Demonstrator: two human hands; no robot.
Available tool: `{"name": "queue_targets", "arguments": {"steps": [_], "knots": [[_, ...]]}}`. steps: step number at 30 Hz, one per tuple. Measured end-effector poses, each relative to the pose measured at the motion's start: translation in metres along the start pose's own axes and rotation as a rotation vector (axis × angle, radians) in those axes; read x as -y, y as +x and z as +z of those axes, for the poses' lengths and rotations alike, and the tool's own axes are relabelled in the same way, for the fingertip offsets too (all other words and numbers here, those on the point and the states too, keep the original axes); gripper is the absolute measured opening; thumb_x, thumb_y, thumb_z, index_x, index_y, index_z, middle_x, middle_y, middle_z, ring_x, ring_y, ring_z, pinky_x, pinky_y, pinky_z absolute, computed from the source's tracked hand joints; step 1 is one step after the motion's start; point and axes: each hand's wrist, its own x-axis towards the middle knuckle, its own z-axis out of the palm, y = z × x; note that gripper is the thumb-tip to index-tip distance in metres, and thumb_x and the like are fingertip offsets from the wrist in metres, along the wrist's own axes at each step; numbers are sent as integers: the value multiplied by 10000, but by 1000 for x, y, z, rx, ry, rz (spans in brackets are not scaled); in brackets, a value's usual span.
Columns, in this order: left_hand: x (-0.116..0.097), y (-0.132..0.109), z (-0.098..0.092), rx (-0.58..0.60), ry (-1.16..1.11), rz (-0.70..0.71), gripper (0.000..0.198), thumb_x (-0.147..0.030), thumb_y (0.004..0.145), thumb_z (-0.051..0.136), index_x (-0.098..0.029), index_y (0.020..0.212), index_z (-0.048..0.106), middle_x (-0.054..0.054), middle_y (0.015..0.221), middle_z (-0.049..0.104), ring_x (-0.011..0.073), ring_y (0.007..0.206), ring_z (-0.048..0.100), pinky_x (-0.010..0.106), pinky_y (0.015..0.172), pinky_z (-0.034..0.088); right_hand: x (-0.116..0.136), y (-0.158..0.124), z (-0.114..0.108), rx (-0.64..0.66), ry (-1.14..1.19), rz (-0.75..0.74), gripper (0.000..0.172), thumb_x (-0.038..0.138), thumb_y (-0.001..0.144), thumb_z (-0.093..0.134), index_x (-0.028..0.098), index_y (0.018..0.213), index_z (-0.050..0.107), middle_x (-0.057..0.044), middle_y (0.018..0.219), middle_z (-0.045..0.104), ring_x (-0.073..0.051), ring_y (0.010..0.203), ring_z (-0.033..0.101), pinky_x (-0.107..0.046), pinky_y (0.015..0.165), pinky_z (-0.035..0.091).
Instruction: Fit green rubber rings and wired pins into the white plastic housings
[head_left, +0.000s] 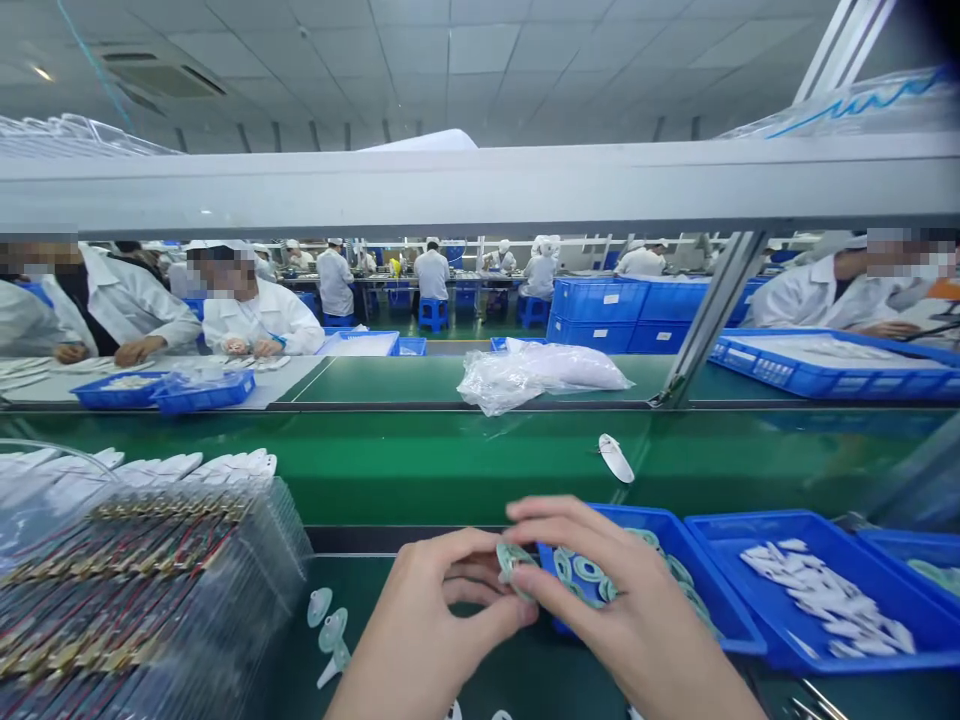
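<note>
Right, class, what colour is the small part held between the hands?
The small part is pale green, seen best in the head view.

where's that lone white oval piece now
Head view: the white oval piece lies right of centre on the green strip, beyond the tray of green rings.

Small pale-green part [508,557] in both hands [442,605], near blue tray [726,590]
</note>
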Motion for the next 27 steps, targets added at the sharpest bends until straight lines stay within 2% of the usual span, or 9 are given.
{"name": "queue_targets", "arguments": {"steps": [2, 5, 7, 11, 16, 19, 22, 24, 27], "knots": [[3, 2, 1, -4, -36, 27, 226, -181, 764, 729, -216, 972, 810, 45, 938, 809, 231, 885, 755, 296, 817, 595, -3, -1, -3, 75, 3, 89, 439, 561, 854, 678, 416, 1268, 698, -18, 1422, 627, -333, 1201, 641, -466, 989, 538], [6, 7, 5, -29, -95, -3, 200, -179, 775, 704, -200, 949, 800, 52, 932, 815, 225, 880, 758, 290, 814, 588, -5, -2, -7, 251, 28, 196, 687, 643, 816, 695, 469, 1458, 525, 9, 1538, 527, -369, 1378, 499, -554, 1088, 453], [5, 8, 10, -53, -119, -10, 182, -184, 744, 736, -186, 918, 788, 52, 893, 813, 218, 840, 759, 280, 793, 591, -4, -2, -6, 275, 87, 174, 632, 644, 872, 635, 445, 1463, 530, 10, 1541, 527, -348, 1420, 453, -547, 1129, 407], [2, 1, 18, -177, -86, 2, 206, -248, 744, 756, -178, 939, 764, 55, 882, 802, 213, 817, 756, 287, 780, 615, 2, 1, 7, 154, 298, 18, 399, 518, 1009, 492, 314, 1259, 725, -51, 1366, 684, -262, 1314, 569, -425, 1140, 401], [30, -38, 29, -327, 295, -40, 428, -298, 830, 668, -247, 1254, 691, 69, 1230, 743, 230, 999, 742, 337, 856, 638, -4, 8, 28, 17, 723, 120, 330, 506, 994, 555, 251, 932, 754, -47, 1066, 747, -221, 1097, 669, -334, 989, 501], [66, -63, 45, -253, 676, -73, 518, -212, 796, 645, -237, 1312, 686, 92, 1275, 735, 299, 1149, 694, 408, 970, 589, -10, 13, 29, -44, 944, 198, 357, 551, 932, 637, 223, 796, 680, 3, 816, 638, -158, 815, 643, -276, 798, 535], [99, -70, 61, -85, 957, -201, 695, -78, 706, 646, -228, 1385, 645, 114, 1399, 671, 389, 1285, 611, 475, 994, 569, -12, 17, 21, 13, 1016, 223, 389, 593, 889, 670, 206, 850, 673, 34, 759, 547, -79, 558, 452, -201, 505, 403], [115, -66, 66, -18, 1041, -198, 729, -3, 698, 583, -213, 1394, 636, 127, 1418, 654, 381, 1278, 622, 456, 973, 582, -12, 18, 13, 48, 993, 215, 391, 605, 907, 642, 215, 912, 661, 44, 752, 536, -57, 500, 332, -186, 435, 275], [128, -57, 66, -25, 1007, -74, 653, 31, 710, 534, -163, 1311, 701, 147, 1300, 731, 335, 1174, 693, 408, 982, 576, -12, 17, 2, 98, 857, 189, 364, 569, 995, 515, 233, 892, 607, 56, 722, 496, -64, 482, 242, -203, 419, 187]]}}
